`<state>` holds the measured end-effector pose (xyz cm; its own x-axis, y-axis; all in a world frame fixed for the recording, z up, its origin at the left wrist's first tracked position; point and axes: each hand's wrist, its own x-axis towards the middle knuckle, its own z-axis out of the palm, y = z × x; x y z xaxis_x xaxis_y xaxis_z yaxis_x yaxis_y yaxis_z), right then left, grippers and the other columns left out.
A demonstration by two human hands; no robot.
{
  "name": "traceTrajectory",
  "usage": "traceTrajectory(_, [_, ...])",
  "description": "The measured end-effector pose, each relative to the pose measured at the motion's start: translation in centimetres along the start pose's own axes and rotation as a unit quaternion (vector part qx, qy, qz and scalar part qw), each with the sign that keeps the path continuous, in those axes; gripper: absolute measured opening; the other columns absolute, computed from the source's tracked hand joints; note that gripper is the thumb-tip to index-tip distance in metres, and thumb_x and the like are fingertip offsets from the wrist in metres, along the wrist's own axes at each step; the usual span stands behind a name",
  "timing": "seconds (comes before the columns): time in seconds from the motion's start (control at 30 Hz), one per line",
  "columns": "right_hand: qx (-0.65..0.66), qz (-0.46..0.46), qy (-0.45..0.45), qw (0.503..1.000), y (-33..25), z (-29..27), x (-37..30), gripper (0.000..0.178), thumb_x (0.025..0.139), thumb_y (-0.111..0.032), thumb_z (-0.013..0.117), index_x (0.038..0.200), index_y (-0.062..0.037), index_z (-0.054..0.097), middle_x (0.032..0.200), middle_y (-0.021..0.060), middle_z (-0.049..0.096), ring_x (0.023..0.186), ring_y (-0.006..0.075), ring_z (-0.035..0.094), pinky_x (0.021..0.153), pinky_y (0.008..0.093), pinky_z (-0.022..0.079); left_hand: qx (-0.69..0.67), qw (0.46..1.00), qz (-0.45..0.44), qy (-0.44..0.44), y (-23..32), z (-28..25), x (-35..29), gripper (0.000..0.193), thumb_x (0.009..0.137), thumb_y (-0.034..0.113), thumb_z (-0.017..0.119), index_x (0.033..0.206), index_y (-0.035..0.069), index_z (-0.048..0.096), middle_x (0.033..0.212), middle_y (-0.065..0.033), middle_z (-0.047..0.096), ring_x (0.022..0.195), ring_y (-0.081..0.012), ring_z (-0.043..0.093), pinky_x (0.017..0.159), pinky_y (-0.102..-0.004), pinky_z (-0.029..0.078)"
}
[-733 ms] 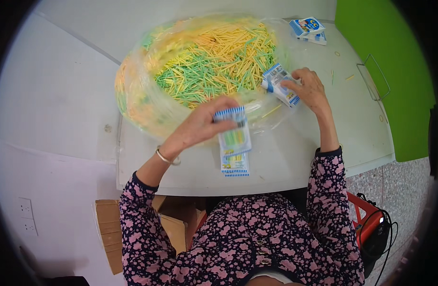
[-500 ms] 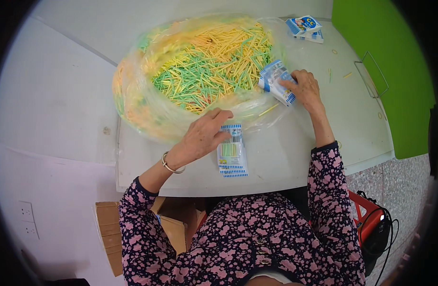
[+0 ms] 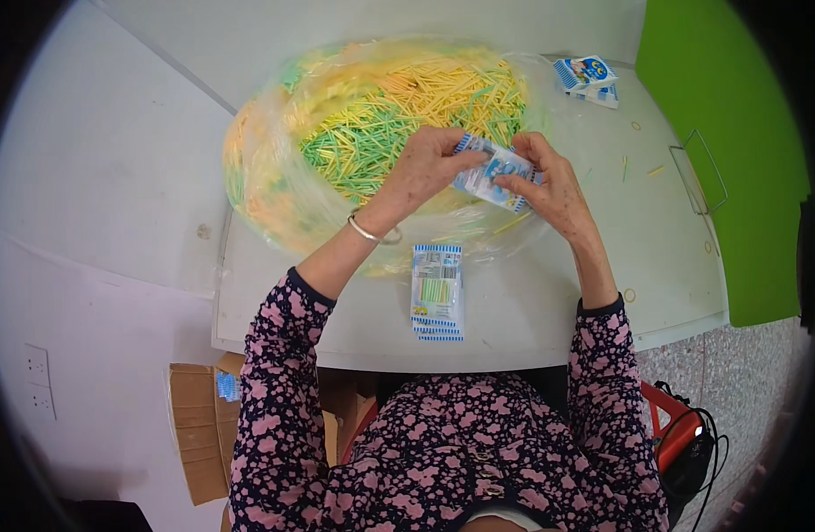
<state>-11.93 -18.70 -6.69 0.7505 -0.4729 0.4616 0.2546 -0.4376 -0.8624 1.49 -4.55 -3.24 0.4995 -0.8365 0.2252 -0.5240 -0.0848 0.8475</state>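
Both my hands hold a small blue-and-white plastic packet above the near right edge of the big clear bag. My left hand pinches its left end, thumb on top. My right hand grips the right end between thumb and fingers. Whether anything is inside this packet, I cannot tell. Below it, near the table's front edge, lies a small stack of similar packets; pale green and yellow sticks show through the top one's window. The wide-open clear bag is full of thin yellow, green and orange sticks.
More blue-and-white packets lie at the far right of the white table. Loose sticks and rubber bands are scattered at right, near a wire handle by the green panel. A cardboard box stands below left.
My left hand has moved up and right, from over the packet stack to the held packet, and now grips it. My right hand has brought that packet slightly left. The view has shifted a little.
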Motion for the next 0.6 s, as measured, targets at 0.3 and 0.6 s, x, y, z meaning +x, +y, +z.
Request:
traceTrajectory(0.3, [-0.040,0.082,-0.186,0.978,-1.0,0.0,0.0,0.017,0.079,-0.013,0.066,0.079,0.0039,0.064,0.061,0.0008,0.052,0.059,0.0063,0.043,0.053,0.0255,0.034,0.162,0.979,0.107,0.064,0.8,-0.1,-3.0,0.011,0.077,0.014,0.066,0.081,0.004,0.067,0.070,-0.0084,0.062,0.065,-0.0191,0.056,0.059,-0.0310,0.043])
traceTrajectory(0.6, [0.022,0.083,-0.214,0.973,0.2,1.3,-0.8,0.022,0.082,-0.017,0.065,0.079,0.0051,0.065,0.054,-0.0010,0.042,0.053,0.0051,0.036,0.046,0.0266,0.027,0.217,0.971,0.103,-0.001,0.7,-2.0,-3.8,0.013,0.080,0.013,0.065,0.089,0.004,0.067,0.073,-0.0085,0.062,0.068,-0.0203,0.058,0.063,-0.0309,0.044])
